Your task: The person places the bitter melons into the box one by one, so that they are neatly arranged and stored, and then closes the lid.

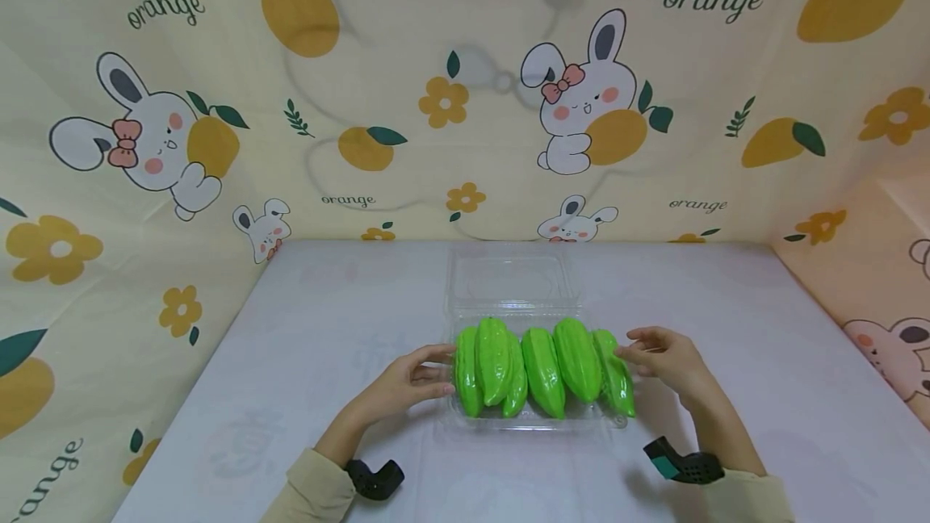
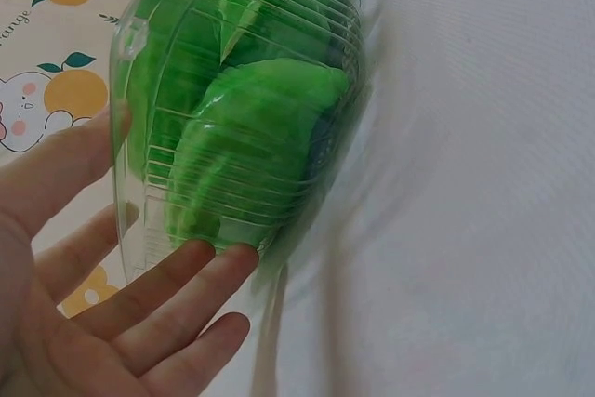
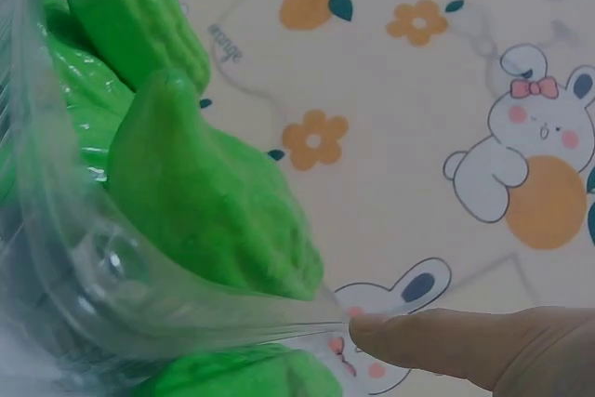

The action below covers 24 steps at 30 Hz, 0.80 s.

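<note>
Several glossy green, ridged fruits with pointed ends, looking like bitter melons [image 1: 541, 370], lie side by side in a clear plastic clamshell box [image 1: 534, 426]. The rightmost melon [image 1: 613, 378] leans over the box's right edge. My left hand [image 1: 410, 384] is at the left end, its fingers loosely spread; in the left wrist view its fingertips touch the box's ribbed wall [image 2: 251, 183]. At the right end is my right hand [image 1: 664, 357]. One straight finger [image 3: 437, 341] meets the rim in the right wrist view, while its other fingers are out of that view.
The box's clear lid [image 1: 512, 277] is folded back behind it, lying on the white tabletop [image 1: 327, 313]. Beyond the table's far edge hangs a cream cloth [image 1: 407, 39] printed with rabbits and oranges. Black bands [image 1: 374, 480] sit on both wrists.
</note>
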Available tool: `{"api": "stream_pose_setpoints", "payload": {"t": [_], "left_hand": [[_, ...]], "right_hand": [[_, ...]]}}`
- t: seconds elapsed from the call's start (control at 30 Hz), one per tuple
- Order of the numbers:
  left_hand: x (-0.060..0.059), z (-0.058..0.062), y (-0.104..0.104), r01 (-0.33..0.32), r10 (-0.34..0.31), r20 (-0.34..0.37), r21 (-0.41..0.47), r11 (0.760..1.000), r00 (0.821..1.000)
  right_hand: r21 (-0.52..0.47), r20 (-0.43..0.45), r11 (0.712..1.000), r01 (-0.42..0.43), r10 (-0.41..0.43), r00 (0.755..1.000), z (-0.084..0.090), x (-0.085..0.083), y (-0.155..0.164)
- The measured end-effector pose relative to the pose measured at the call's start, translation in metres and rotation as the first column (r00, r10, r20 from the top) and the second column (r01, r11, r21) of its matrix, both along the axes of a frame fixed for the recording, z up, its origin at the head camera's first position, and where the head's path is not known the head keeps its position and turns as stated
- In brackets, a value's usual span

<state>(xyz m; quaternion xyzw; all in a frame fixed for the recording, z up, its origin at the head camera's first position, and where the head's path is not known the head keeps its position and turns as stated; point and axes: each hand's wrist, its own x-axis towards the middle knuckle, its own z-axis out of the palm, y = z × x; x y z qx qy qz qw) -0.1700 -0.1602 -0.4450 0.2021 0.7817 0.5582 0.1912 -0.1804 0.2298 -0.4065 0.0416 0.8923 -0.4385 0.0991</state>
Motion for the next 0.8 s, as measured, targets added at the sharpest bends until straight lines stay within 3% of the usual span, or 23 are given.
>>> {"api": "stream_pose_setpoints", "payload": {"t": [0.5,0.8], "left_hand": [[0.0009,0.0019,0.0003,-0.005,0.005,-0.001,-0.002,1.0,1.0],[0.0008,0.0022,0.0008,-0.006,0.005,-0.007,-0.007,1.0,1.0]], "right_hand": [[0.007,0.058,0.998,-0.061,0.06,0.996,-0.0054,-0.0023,-0.0028],[-0.008,0.097,0.999,-0.05,0.05,0.994,-0.009,-0.0028,-0.0017]]}}
